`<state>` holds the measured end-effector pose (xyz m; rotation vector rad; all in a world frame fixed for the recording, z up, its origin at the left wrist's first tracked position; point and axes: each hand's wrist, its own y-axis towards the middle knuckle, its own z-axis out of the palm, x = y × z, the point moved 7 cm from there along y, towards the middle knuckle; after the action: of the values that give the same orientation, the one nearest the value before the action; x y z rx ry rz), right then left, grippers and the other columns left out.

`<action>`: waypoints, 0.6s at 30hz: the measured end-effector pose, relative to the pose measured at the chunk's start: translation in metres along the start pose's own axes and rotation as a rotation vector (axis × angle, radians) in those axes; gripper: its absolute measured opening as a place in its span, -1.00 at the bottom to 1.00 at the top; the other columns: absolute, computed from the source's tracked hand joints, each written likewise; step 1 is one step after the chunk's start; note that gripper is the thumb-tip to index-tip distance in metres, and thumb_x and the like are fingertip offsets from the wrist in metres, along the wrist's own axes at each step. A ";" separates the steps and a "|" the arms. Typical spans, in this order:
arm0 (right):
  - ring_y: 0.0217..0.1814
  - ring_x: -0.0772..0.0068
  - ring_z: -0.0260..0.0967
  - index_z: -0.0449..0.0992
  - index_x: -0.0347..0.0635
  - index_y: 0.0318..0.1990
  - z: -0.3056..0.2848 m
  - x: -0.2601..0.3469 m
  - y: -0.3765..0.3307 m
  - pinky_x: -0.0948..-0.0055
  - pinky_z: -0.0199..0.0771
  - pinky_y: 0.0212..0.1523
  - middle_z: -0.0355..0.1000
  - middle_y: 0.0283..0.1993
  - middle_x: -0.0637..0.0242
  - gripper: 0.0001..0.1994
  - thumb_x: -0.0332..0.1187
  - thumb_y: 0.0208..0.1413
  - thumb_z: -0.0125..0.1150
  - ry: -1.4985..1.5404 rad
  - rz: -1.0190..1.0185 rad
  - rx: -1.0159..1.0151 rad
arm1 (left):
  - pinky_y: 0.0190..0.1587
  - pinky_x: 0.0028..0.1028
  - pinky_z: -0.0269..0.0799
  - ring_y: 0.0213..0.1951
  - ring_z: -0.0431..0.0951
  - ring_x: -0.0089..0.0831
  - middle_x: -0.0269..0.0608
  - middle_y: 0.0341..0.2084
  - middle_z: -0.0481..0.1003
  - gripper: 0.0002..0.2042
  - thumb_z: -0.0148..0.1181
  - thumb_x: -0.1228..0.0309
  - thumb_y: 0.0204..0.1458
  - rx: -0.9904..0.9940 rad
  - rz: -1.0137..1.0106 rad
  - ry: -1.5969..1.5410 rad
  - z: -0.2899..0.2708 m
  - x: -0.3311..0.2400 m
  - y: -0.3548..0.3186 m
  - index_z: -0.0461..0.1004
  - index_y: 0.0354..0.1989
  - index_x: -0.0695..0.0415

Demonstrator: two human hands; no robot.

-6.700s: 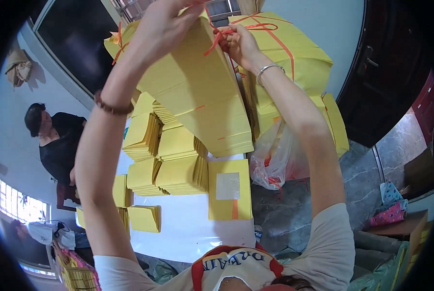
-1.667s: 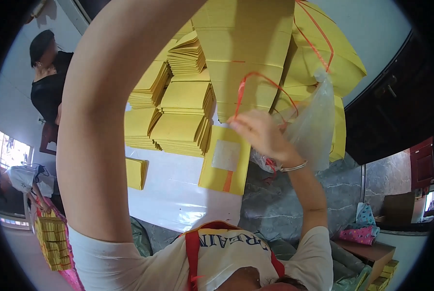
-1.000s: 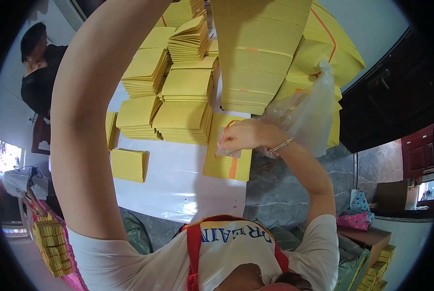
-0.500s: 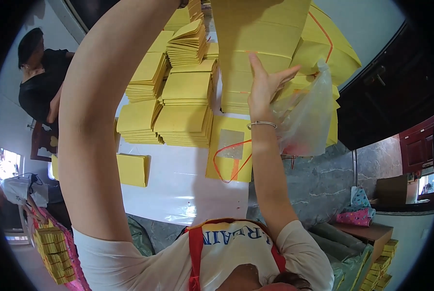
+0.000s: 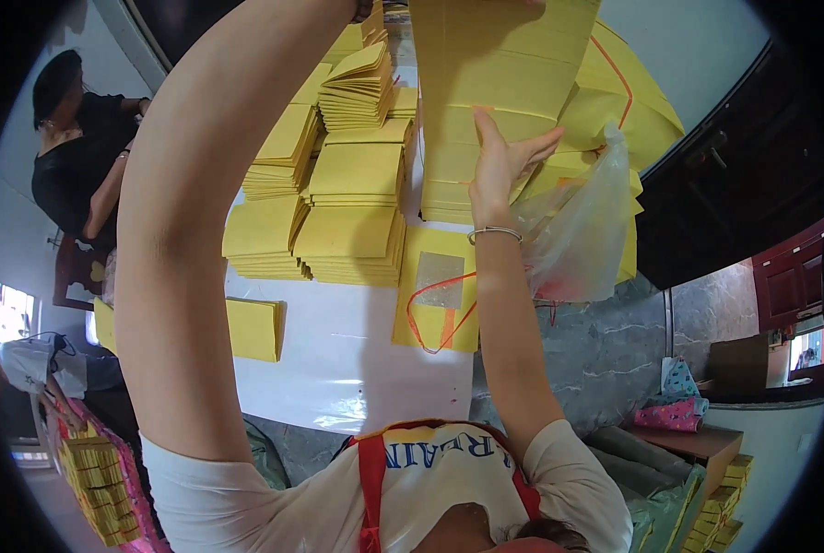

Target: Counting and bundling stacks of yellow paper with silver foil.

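Note:
A tall stack of yellow paper sheets (image 5: pixel 495 69) rises from the table's far side, creased across and dotted with orange marks. My right hand (image 5: pixel 501 166) lies against its lower front, thumb pointing up and the other fingers stretched out to the right. It wears a thin bracelet. My left arm (image 5: pixel 177 230) arches up to the top edge, where the picture cuts off the hand. Beside my right wrist a translucent plastic bag (image 5: pixel 582 230) hangs over more yellow paper. Below the stack lies a flat yellow packet (image 5: pixel 421 323) with a clear patch and a red string.
Piles of folded yellow paper (image 5: pixel 352 235) cover the left of the white table (image 5: pixel 311 382). A small yellow bundle (image 5: pixel 253 329) lies nearer. At the left stands a person in black (image 5: pixel 76 175); another person's hands are by yellow bundles (image 5: pixel 99 479). A dark door (image 5: pixel 735 175) is at the right.
The view has shifted slightly. My right hand keeps its place on the stack with its fingers spread. The person in black has raised a forearm.

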<state>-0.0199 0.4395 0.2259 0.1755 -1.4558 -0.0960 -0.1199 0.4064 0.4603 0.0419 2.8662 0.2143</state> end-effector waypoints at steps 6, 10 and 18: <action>0.42 0.15 -0.63 -0.43 -0.19 0.29 -0.002 -0.001 0.005 0.15 -0.49 0.32 -0.51 0.37 0.10 0.15 -0.13 -0.34 0.37 -0.040 0.039 -0.042 | 0.03 -0.33 0.25 -0.01 0.37 -0.24 -0.02 -0.04 0.37 -0.34 0.10 -0.06 -0.07 0.056 0.019 -0.045 0.003 -0.003 0.003 0.23 0.11 0.16; 0.42 0.16 -0.61 -0.40 -0.17 0.29 -0.001 0.007 0.002 0.15 -0.46 0.31 -0.48 0.36 0.12 0.10 -0.18 -0.34 0.32 -0.034 0.118 -0.075 | 0.07 -0.33 0.21 0.03 0.33 -0.24 -0.03 0.00 0.34 -0.33 0.09 -0.07 -0.07 0.055 0.010 -0.025 0.002 -0.006 0.002 0.21 0.13 0.14; 0.41 0.18 -0.63 -0.42 -0.16 0.28 0.003 0.004 0.008 0.22 -0.37 0.32 -0.50 0.36 0.13 0.10 -0.28 -0.35 0.32 0.058 0.143 -0.076 | 0.16 -0.30 0.10 0.13 0.22 -0.19 0.02 0.09 0.25 -0.25 0.05 -0.14 -0.09 0.058 -0.036 0.034 -0.001 -0.003 0.003 0.15 0.17 0.18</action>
<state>-0.0232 0.4468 0.2317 0.0123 -1.4001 -0.0297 -0.1176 0.4087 0.4619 -0.0028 2.9040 0.1253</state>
